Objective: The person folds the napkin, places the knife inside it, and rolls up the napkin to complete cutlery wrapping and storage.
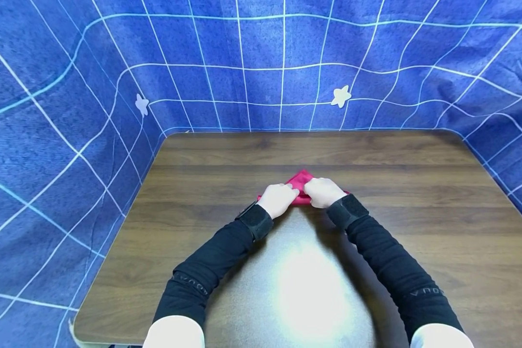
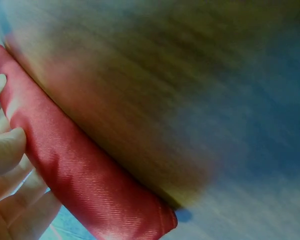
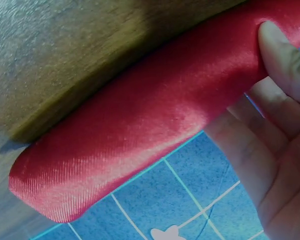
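Note:
A red satiny cloth (image 1: 301, 181) lies on the wooden table, a pointed corner facing the far side and its near edge gathered into a flat roll. My left hand (image 1: 278, 199) grips the left part of this roll; in the left wrist view the thumb (image 2: 10, 145) presses the near face of the cloth (image 2: 85, 160) while the other fingers sit behind it. On the right part, my right hand (image 1: 324, 192) holds the same roll, its thumb (image 3: 277, 47) on the front of the cloth (image 3: 125, 125) and fingers behind. Both hands are close together near the middle of the cloth.
The wood-grain table (image 1: 200, 169) has a bright glare patch (image 1: 309, 295) between the forearms. A blue curtain (image 1: 261, 43) with white grid lines and stars rises behind and along both sides. Dark sleeves with wrist straps (image 1: 348, 210) reach in from the near edge.

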The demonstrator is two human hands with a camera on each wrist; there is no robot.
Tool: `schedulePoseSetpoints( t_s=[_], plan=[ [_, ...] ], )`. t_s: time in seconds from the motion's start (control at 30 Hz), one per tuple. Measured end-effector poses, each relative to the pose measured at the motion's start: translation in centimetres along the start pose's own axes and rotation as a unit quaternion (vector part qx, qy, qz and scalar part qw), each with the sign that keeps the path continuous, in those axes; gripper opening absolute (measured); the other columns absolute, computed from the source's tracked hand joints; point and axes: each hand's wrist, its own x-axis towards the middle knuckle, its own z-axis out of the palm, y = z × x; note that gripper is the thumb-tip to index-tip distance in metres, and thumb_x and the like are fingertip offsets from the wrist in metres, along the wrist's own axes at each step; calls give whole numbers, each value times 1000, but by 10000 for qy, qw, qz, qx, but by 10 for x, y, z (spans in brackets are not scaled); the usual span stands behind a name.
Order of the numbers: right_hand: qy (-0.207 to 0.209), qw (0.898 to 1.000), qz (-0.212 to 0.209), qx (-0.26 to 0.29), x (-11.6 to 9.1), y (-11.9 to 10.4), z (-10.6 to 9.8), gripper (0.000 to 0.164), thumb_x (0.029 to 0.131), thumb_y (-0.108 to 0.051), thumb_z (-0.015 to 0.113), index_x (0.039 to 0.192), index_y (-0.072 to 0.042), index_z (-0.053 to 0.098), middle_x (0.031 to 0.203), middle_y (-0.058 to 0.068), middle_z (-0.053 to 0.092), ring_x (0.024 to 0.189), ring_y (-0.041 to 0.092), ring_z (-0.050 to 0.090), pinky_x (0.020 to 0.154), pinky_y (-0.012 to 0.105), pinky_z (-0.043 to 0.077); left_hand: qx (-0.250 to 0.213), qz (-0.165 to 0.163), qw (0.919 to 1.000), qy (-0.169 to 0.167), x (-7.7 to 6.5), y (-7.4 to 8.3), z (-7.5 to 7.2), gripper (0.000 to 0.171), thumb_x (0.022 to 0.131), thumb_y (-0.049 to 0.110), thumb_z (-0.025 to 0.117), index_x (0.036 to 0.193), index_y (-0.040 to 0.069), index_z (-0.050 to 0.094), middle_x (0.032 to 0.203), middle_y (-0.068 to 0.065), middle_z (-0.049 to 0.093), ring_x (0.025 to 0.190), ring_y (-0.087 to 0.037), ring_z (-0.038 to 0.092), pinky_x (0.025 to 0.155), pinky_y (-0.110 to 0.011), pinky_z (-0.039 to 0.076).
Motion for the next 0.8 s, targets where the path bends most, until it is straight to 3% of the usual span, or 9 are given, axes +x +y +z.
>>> schedulePoseSetpoints(
  t_s=[0.03,0.1,0.23,0.27,0.37,0.6,0.8],
  plan=[
    [38,10000,-18,-4,-1,-1,0,15,68,-2,64,64,-9,51,62,6,54,63,27,55,61,39,46,-34,40,9998,205,4,-5,16,13,92,15,43,87,15,55,78,-6,58,63,-23,56,53,-34,45],
    [93,9999,-64,-40,-4,-2,0,16,68,-2,65,65,-8,50,62,5,53,62,27,55,60,38,46,-114,-36,9999,84,10,-9,29,15,92,17,40,87,17,55,77,-4,59,63,-22,56,53,-34,45],
    [300,9993,-127,-174,-9,-6,4,15,68,0,65,67,-6,51,65,8,54,64,28,56,61,39,47,-426,-266,9979,-399,19,-13,33,16,91,17,42,85,17,56,81,-2,61,68,-22,58,55,-34,46],
    [373,9990,-118,-208,-11,-7,6,14,68,1,64,69,-5,52,66,8,55,65,28,56,61,40,47,-448,-371,9964,-614,17,-9,18,12,89,13,47,85,15,58,83,-3,62,72,-23,59,58,-35,48],
    [719,9966,-152,-365,-16,-9,13,12,68,2,64,75,-3,55,71,11,58,69,29,57,62,40,48,-412,-449,9962,-630,15,-6,3,11,87,10,48,81,14,57,83,-3,63,73,-22,59,59,-34,48],
    [1751,9788,-453,-962,-21,-16,26,7,74,4,59,81,3,57,74,14,57,67,29,54,55,36,47,-569,-617,9939,-719,16,-8,1,13,83,9,49,75,16,57,78,0,62,73,-19,60,60,-32,47],
    [2094,9634,-537,-1587,-20,-17,34,13,75,5,54,87,6,59,72,14,55,65,27,52,54,33,45,-795,-778,9905,-810,19,-14,1,12,81,9,53,74,16,61,76,1,59,74,-17,59,62,-32,47]
  ],
)
